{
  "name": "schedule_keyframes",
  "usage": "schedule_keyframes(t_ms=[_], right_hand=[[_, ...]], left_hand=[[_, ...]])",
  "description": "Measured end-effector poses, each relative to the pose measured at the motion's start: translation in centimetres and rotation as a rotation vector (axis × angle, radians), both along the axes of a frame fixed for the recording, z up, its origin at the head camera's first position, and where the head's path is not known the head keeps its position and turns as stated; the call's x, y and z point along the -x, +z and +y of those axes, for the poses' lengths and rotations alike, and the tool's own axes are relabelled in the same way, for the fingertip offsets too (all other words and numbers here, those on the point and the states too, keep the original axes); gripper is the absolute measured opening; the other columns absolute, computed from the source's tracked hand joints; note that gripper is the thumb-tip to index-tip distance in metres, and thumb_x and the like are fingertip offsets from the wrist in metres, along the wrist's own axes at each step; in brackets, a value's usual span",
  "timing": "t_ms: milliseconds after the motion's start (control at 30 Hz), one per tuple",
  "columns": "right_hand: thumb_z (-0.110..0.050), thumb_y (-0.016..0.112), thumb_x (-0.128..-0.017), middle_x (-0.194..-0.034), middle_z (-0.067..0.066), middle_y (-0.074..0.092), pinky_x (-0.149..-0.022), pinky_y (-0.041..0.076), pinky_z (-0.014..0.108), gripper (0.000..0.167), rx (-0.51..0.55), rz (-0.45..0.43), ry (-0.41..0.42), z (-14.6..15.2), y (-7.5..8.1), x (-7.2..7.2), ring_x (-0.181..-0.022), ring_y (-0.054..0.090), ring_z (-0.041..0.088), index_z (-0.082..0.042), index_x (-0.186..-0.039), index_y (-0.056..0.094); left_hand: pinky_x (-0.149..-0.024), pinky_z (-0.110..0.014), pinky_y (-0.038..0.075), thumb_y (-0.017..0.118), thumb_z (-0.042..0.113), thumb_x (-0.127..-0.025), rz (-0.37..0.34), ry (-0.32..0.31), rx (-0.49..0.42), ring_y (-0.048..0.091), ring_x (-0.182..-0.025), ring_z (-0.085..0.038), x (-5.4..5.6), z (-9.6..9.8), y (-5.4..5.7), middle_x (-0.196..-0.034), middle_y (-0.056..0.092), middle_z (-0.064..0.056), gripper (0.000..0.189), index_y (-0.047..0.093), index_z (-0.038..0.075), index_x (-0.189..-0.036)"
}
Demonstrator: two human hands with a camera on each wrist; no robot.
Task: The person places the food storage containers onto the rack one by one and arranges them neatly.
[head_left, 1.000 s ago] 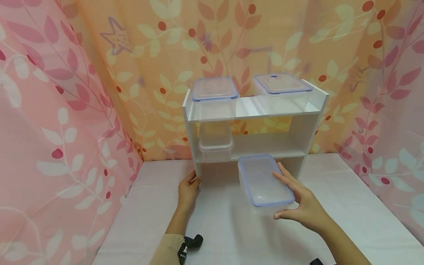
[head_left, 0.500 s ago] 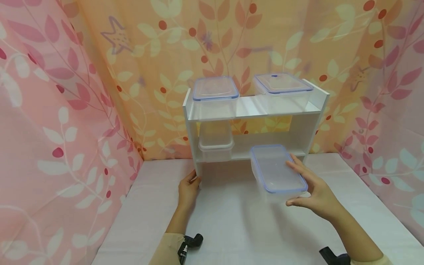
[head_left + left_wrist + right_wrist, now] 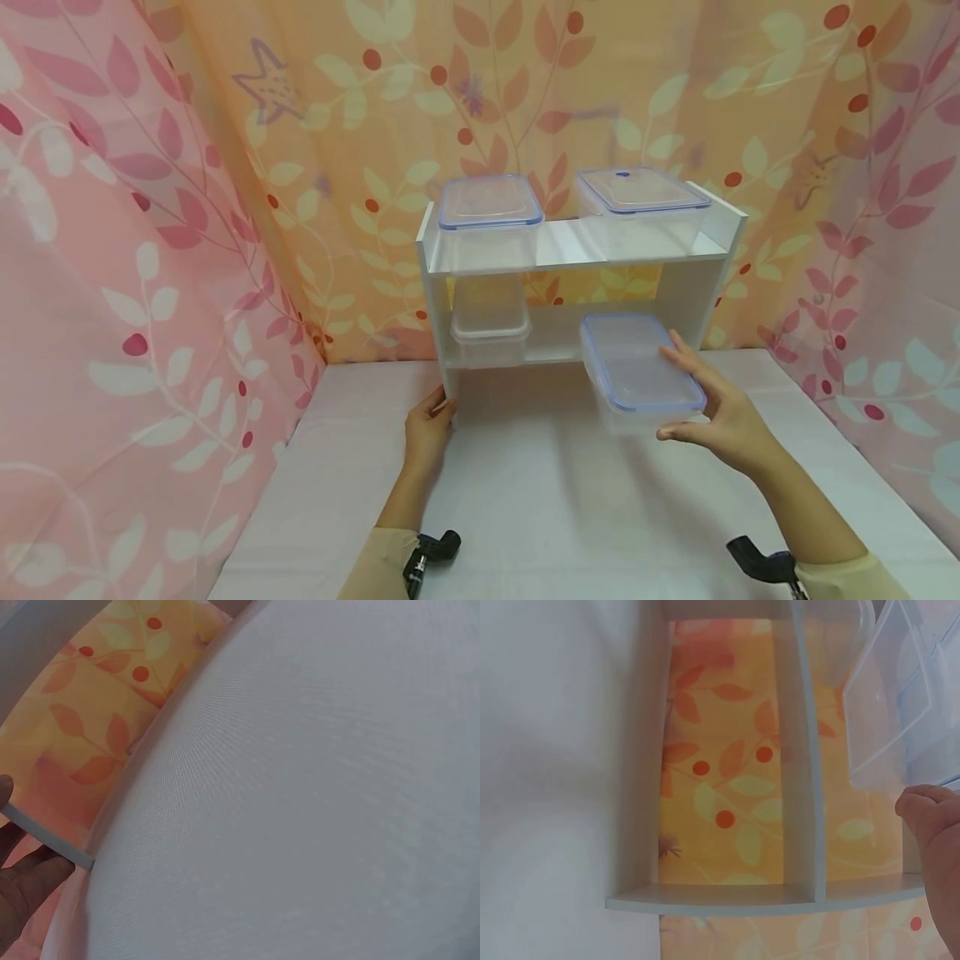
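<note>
My right hand (image 3: 723, 417) holds a clear plastic food container (image 3: 648, 375) with a blue-edged lid, thumb low at its near corner and fingers along the right side. The container is raised off the table, its far end overlapping the right part of the middle shelf in the head view. Down at the left, my left hand (image 3: 427, 433) grips the side panel of a white shelf unit (image 3: 688, 300) near its foot. The left wrist view shows thumb and fingers on either side of that panel (image 3: 49, 838). From the right wrist, the held container (image 3: 885, 727) is partly cut off.
Two blue-lidded containers, one at left (image 3: 491, 204) and one at right (image 3: 648, 192), stand on the top shelf. A smaller container (image 3: 491, 321) with a whitish lid occupies the middle shelf's left end. White cloth (image 3: 525, 500) covers the table; patterned curtains (image 3: 525, 100) surround it.
My right hand has carried the container forward, up and to the right, from in front of the unit to the middle shelf's front edge. The left hand has stayed at the panel.
</note>
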State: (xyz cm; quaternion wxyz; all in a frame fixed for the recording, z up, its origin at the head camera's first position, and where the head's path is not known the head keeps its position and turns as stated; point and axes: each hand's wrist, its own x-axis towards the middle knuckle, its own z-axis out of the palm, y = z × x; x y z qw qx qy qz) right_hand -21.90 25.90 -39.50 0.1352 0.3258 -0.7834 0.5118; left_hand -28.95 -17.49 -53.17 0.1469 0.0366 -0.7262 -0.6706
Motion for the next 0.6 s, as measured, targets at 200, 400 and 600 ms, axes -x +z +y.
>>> schedule_keyframes(t_ms=[200,400,600], right_hand=[[0.022,0.083,-0.067,-0.172,0.014,0.013,-0.094,0.048,0.01,0.106,0.018,-0.02,0.024,0.5,0.2,1.0,-0.147,0.03,-0.003,-0.001,-0.158,0.035],[0.023,0.083,-0.065,-0.171,0.015,0.014,-0.094,0.048,0.01,0.106,0.032,0.001,0.044,0.9,0.3,2.1,-0.147,0.031,-0.001,0.0,-0.157,0.035],[0.025,0.08,-0.067,-0.171,0.016,0.013,-0.095,0.048,0.01,0.104,0.071,-0.03,0.068,1.0,0.3,3.3,-0.145,0.032,-0.001,0.001,-0.157,0.035]], left_hand=[[-0.094,-0.056,0.055,0.068,0.011,-0.099,-0.007,0.002,-0.002,0.067,-0.117,-0.028,-0.1,0.0,0.2,-0.138,0.065,-0.017,0.044,0.061,0.005,-0.142],[-0.093,-0.057,0.055,0.068,0.013,-0.099,0.0,-0.004,-0.007,0.067,-0.116,-0.027,-0.1,0.0,0.2,-0.139,0.064,-0.018,0.045,0.06,0.004,-0.142],[-0.094,-0.056,0.055,0.068,0.013,-0.099,-0.001,-0.006,-0.002,0.067,-0.117,-0.028,-0.1,0.0,0.3,-0.139,0.064,-0.017,0.045,0.06,0.004,-0.142]])
